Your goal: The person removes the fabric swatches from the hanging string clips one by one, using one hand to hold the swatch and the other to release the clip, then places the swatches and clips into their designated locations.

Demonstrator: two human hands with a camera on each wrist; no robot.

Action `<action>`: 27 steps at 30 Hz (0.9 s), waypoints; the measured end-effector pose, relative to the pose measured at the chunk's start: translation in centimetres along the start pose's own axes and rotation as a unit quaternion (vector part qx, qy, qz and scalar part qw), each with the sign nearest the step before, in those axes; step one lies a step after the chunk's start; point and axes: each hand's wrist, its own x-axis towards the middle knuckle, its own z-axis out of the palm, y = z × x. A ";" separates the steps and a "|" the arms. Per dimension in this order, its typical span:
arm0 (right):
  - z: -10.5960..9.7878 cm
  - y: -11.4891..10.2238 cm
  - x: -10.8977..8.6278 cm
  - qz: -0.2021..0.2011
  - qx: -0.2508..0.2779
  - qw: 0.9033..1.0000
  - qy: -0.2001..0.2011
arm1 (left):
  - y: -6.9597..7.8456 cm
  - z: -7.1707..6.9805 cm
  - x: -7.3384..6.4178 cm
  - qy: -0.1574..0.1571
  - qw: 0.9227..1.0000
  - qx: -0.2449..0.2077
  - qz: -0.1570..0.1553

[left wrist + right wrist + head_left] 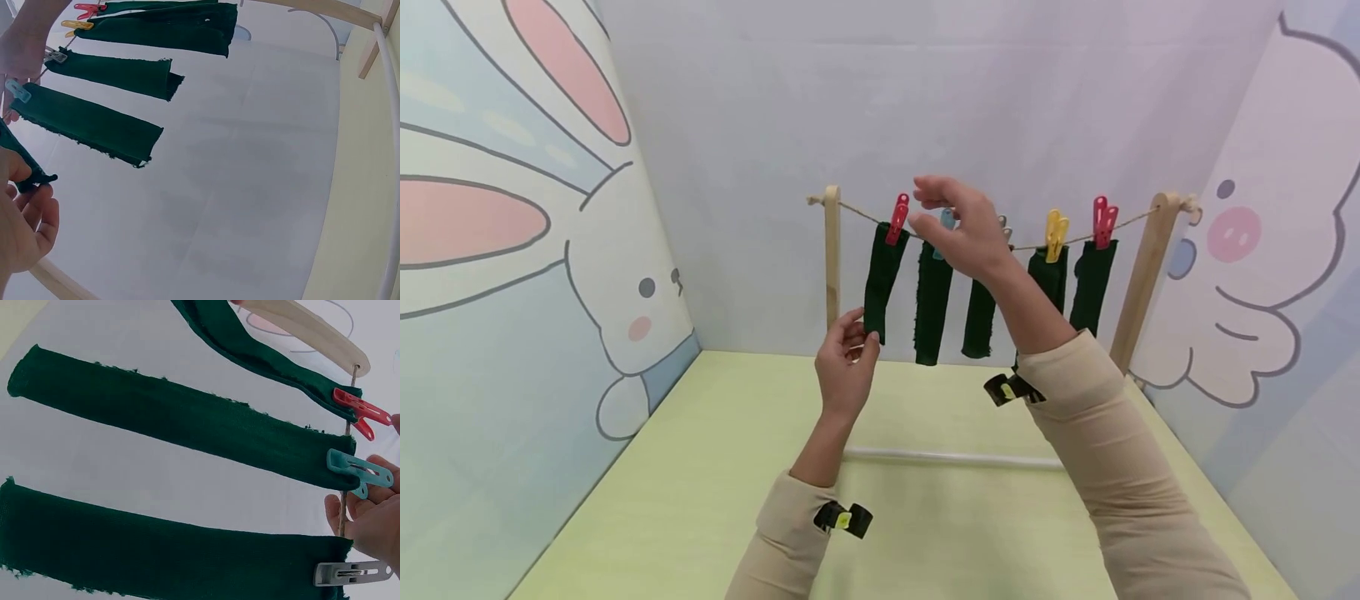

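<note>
The head camera looks forward and down across the worktop (700, 467) to its far edge, taking in the rope (1030, 247) end to end. Both wrist cameras (turned sideways) sit nearer, sharing the blue peg (340, 461) and leftmost green cloth (265, 359).

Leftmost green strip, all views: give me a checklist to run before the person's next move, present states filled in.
1. Leftmost red peg clips the leftmost green strip to the rope: ok.
2. Left hand holds that strip's lower end: ok.
3. That strip hangs straight: not ok, it curves in the right wrist view.
4. Right hand touches that peg: cannot tell, it is close by.
5. Blue peg clips the next strip: ok.
</note>
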 end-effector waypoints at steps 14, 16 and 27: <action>0.7 0.2 0.5 0.005 0.019 1.000 -0.006 | 0.6 -1.3 0.1 -0.061 0.994 -0.009 -0.095; 0.8 0.2 0.6 0.002 0.020 1.000 -0.003 | 0.7 -1.4 0.2 -0.069 0.991 -0.013 -0.111; 0.7 -0.4 0.4 -0.037 0.019 0.999 0.015 | 1.2 -1.6 0.3 -0.074 0.991 -0.022 -0.109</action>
